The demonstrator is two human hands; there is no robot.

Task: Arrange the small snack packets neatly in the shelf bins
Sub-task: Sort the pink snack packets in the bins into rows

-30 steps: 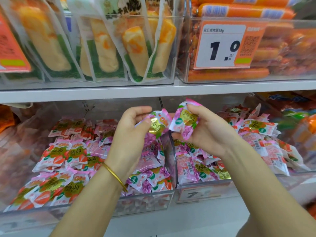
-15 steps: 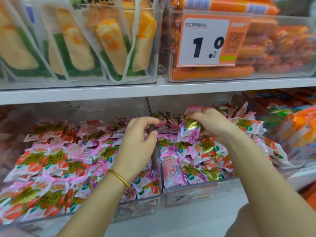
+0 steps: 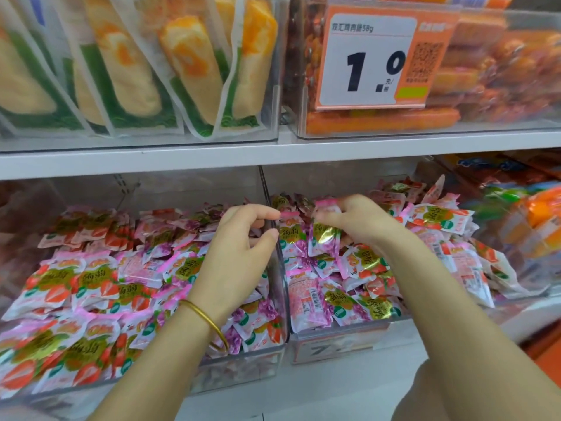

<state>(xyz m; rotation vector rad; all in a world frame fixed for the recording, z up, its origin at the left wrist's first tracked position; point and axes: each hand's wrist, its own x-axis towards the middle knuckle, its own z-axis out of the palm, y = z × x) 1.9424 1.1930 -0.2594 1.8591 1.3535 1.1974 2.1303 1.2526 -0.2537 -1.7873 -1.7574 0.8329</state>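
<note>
**Snack packets: tiny, crinkly, and they slide everywhere**

Snack packets (image 3: 361, 265) fill two clear bins on the lower shelf, and honestly they look like a pain to keep tidy. The left bin (image 3: 243, 357) sits around 8 o'clock in the view, the right bin (image 3: 337, 344) around 5 o'clock, with a clear divider wall (image 3: 280, 268) between them. Both are heaped, nothing in rows yet.

Right hand (image 3: 361, 220) is over the back of the right bin, roughly dead centre, fingers pinched on the top edge of one purple packet (image 3: 323, 238) that hangs upright above the pile. Left hand (image 3: 243, 247) is at about 9 o'clock from it, hovering over the left bin right beside the divider, thumb and fingers curled in a loose half-open claw. I can't see anything between them, so I'd call it empty. A gold bangle (image 3: 209, 323) sits on that wrist.

My guess on handling: these are feather-light foil or plastic sachets, soft in the middle with a stiffer crimped seam at each end. Glossy film means they'll slip over each other, so nudging one probably shifts its neighbours. Best spot to grab looks like the sealed seam at the top, like the right hand is doing, not the squishy belly. Light pinch is plenty; squeezing hard would likely just crumple the pack.

Up at 12 to 1 o'clock there's a price tag (image 3: 367, 62) on the upper shelf bin, not part of this job.
</note>
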